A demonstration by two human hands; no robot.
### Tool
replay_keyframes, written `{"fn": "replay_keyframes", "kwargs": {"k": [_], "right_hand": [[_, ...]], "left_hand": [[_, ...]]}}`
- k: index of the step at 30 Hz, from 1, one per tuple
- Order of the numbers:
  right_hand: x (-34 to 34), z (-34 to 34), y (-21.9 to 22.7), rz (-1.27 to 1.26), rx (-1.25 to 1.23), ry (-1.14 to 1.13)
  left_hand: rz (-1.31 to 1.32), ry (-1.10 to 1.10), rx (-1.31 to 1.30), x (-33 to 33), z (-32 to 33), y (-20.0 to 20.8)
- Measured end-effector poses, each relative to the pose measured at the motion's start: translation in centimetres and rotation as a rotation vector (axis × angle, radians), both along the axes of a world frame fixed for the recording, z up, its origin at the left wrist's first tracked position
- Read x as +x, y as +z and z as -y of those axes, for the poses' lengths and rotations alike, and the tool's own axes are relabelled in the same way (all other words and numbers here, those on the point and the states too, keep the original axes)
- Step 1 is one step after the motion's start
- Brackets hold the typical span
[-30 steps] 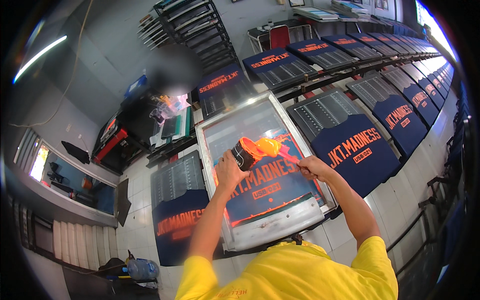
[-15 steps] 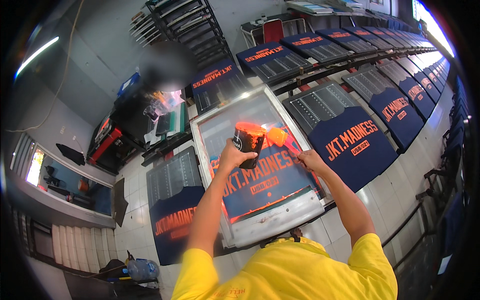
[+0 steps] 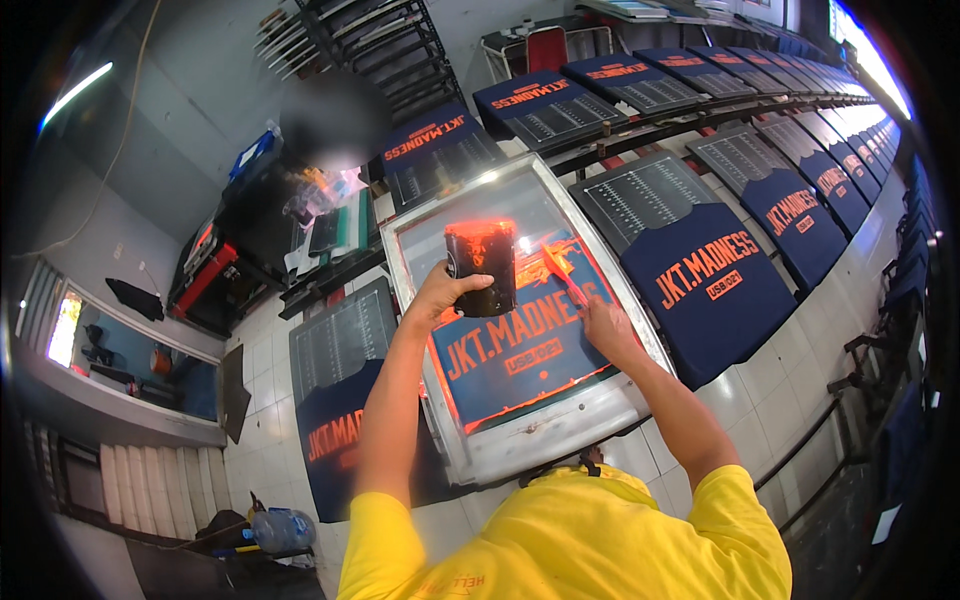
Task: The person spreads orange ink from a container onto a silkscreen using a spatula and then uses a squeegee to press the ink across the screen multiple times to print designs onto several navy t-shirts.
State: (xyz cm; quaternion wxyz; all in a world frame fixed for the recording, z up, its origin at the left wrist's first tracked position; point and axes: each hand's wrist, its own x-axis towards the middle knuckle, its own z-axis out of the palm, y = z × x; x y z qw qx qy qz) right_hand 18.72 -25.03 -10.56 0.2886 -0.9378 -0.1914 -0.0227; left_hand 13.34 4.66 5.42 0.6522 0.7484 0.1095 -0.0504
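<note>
My left hand (image 3: 446, 292) grips a black tub (image 3: 484, 275) whose rim and side are smeared with bright orange ink. The tub is held above a metal-framed printing screen (image 3: 545, 428). Closed around the handle of an ink-coated spatula (image 3: 556, 264), my right hand (image 3: 608, 328) is over the screen's right half. The spatula's blade lies by a patch of orange ink on the mesh; whether it touches is hard to tell. Orange lettering shows in the lower mesh, with ink along its edges. The tub's inside is mostly hidden.
Navy shirt pieces with orange lettering lie on boards to the right (image 3: 705, 260), to the left (image 3: 345, 425) and in long rows beyond. A person (image 3: 335, 125) is at the far left near a cluttered black table. A water bottle (image 3: 280, 530) lies on the lower left.
The tub has come slightly left and more upright. My right hand has moved left and down with the spatula; its blade, earlier heaped with orange ink beside the tub, is now lower over the mesh.
</note>
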Motion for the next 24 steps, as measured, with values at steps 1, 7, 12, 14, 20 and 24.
{"fn": "replay_keyframes", "kwargs": {"k": [1, 7, 12, 14, 20, 24], "right_hand": [[-0.5, -0.8, 0.3, -0.012, -0.029, 0.003], [-2.8, -4.9, 0.2, -0.037, -0.095, 0.1], [-4.8, -8.4, -0.1, -0.045, -0.153, 0.221], [-5.7, -9.9, 0.0, -0.034, -0.209, 0.272], [-7.8, -14.1, -2.1, 0.156, -0.306, 0.402], [-8.4, -15.0, -2.2, 0.49, -0.411, 0.53]], "left_hand": [[-0.013, 0.009, -0.002, -0.2, -0.4, 0.3], [-0.001, 0.024, -0.012, -1.5, -2.1, 2.0], [0.041, 0.056, 0.023, -2.6, -4.2, 2.4], [0.067, 0.075, 0.021, -3.1, -5.1, 2.4], [0.106, 0.131, 0.025, -4.5, -6.2, 3.1], [0.121, 0.188, 0.038, -5.3, -6.8, 3.3]]}}
